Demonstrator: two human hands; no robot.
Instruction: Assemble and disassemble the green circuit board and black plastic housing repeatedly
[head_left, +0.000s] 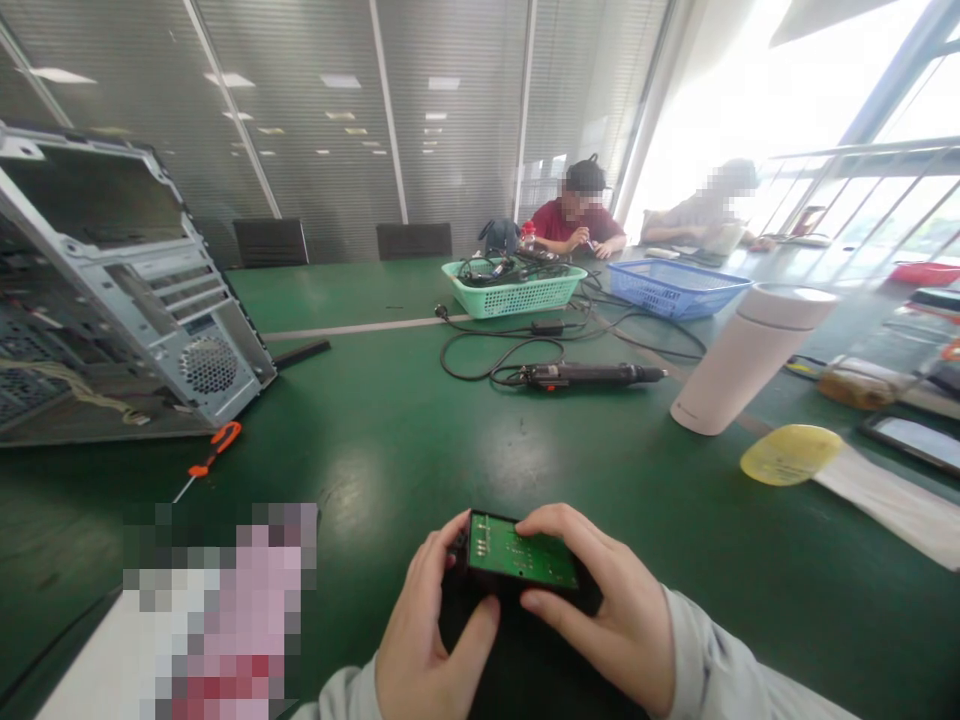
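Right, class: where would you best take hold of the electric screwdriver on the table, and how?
Probably mid-barrel on the screwdriver, coming from above: it lies flat on the table, long and slim, cord at its left end, tip pointing right.

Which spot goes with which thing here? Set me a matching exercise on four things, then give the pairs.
Things:
1. circuit board
2. computer case
3. electric screwdriver
4. blue basket

Places:
A. far side, right of the green basket
B. held between the left hand and the right hand
C. lying on its side in front of the green basket, cable attached
D. far left, open and tilted

Pairs: 1-B, 2-D, 3-C, 4-A
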